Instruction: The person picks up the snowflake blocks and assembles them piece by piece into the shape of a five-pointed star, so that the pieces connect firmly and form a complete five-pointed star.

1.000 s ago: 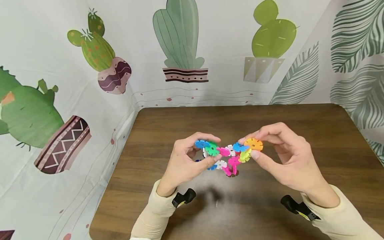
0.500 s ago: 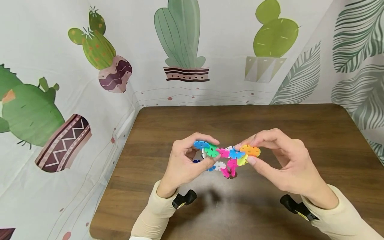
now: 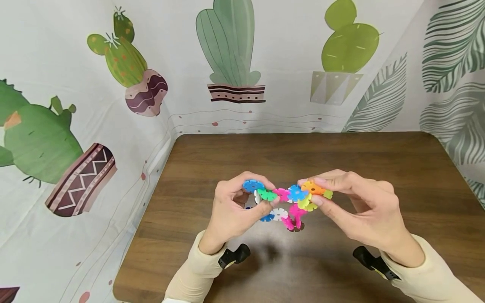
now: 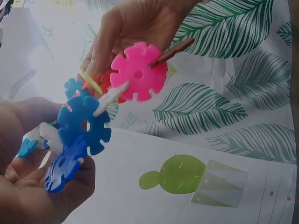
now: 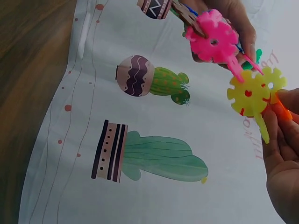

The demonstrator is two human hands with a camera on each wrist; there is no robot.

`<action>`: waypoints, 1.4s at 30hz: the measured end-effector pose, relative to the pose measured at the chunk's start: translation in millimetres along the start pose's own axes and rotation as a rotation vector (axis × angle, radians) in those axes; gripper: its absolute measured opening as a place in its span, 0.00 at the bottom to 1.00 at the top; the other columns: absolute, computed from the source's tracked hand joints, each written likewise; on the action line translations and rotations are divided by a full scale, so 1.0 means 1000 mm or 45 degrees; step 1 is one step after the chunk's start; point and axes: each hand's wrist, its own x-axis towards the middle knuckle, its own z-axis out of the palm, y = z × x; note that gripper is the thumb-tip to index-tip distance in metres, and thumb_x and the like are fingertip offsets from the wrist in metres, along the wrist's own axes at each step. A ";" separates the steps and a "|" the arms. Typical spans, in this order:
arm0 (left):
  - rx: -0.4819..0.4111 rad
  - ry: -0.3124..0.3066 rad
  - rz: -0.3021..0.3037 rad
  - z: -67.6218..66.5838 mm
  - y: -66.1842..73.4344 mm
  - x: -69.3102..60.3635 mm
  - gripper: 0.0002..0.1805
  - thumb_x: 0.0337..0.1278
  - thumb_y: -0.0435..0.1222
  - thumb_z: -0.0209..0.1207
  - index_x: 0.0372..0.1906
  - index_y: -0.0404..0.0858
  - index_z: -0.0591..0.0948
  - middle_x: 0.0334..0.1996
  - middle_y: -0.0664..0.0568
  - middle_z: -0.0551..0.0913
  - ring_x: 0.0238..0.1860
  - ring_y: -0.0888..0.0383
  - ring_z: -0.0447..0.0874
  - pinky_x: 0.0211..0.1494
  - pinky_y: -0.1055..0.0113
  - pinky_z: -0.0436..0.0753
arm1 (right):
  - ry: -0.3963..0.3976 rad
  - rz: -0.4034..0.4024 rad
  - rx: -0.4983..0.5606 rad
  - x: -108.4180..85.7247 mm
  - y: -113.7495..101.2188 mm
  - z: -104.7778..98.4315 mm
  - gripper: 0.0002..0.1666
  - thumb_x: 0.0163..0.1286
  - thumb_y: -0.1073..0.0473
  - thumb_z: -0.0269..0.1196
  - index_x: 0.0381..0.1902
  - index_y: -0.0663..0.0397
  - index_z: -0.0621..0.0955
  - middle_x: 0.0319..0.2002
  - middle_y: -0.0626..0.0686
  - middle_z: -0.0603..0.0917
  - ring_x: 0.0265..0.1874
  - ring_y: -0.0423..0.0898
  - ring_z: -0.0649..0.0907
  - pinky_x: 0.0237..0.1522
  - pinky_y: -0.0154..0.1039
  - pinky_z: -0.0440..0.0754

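A chain of notched plastic building discs is held above the table between both hands. My left hand (image 3: pixel 233 208) grips its left end, thumb at the green disc (image 3: pixel 267 194), with a blue disc (image 3: pixel 253 186) beside it. My right hand (image 3: pixel 369 210) pinches the orange disc (image 3: pixel 308 187) at the other end; a yellow disc (image 5: pixel 243 100) shows below it in the right wrist view. Between the hands are another blue disc (image 3: pixel 297 192) and pink ones. A pink disc (image 4: pixel 135 70) with a brown disc (image 4: pixel 173 52) slotted in hangs lower. Some joints are hidden by fingers.
The brown wooden table (image 3: pixel 227 155) lies beneath the hands. A white cloth (image 3: pixel 284 54) printed with cacti and leaves stands behind it and along the left side. Black camera mounts (image 3: pixel 234 255) sit at both wrists.
The right hand has turned and its fingers lie further over the orange disc, which is tilted differently. The hanging pink and brown discs sit slightly lower. The left hand has shifted slightly left.
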 end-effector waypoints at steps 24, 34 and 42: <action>-0.038 -0.034 0.071 0.000 0.000 0.001 0.13 0.50 0.19 0.74 0.42 0.30 0.87 0.28 0.40 0.88 0.23 0.60 0.81 0.25 0.69 0.83 | -0.052 0.032 0.032 0.002 -0.001 0.001 0.16 0.67 0.73 0.73 0.42 0.87 0.81 0.50 0.60 0.93 0.53 0.48 0.92 0.56 0.31 0.89; -0.018 -0.027 0.063 0.000 -0.001 0.002 0.14 0.50 0.20 0.75 0.41 0.31 0.86 0.29 0.41 0.88 0.23 0.61 0.80 0.24 0.70 0.82 | -0.076 0.044 0.008 0.000 0.002 -0.001 0.16 0.67 0.74 0.72 0.43 0.87 0.81 0.50 0.62 0.93 0.54 0.49 0.92 0.55 0.30 0.89; -0.004 0.033 0.035 0.000 -0.002 0.003 0.17 0.47 0.18 0.76 0.42 0.31 0.85 0.30 0.40 0.88 0.22 0.60 0.80 0.23 0.70 0.80 | -0.047 0.109 -0.052 0.005 -0.005 -0.003 0.23 0.65 0.75 0.73 0.53 0.87 0.79 0.56 0.63 0.91 0.57 0.49 0.90 0.63 0.33 0.86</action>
